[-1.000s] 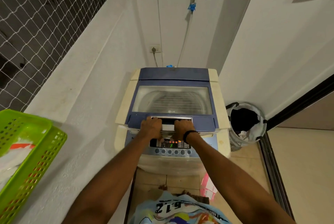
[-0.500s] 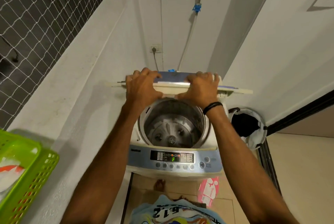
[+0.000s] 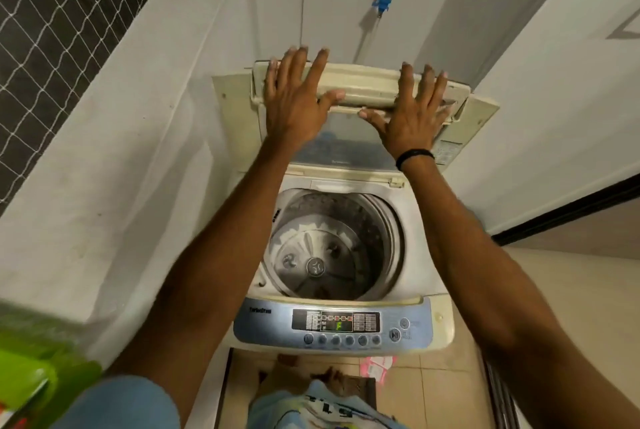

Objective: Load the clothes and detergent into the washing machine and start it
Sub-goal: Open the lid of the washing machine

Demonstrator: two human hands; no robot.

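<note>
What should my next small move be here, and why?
Probably release the lid and reach for the green basket. The lid is folded up behind the drum, the left hand and right hand press flat on it, and the drum looks empty.

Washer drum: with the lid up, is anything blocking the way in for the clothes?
Nothing visible. The lid is folded back under the left hand and right hand; the drum is open and empty.
</note>
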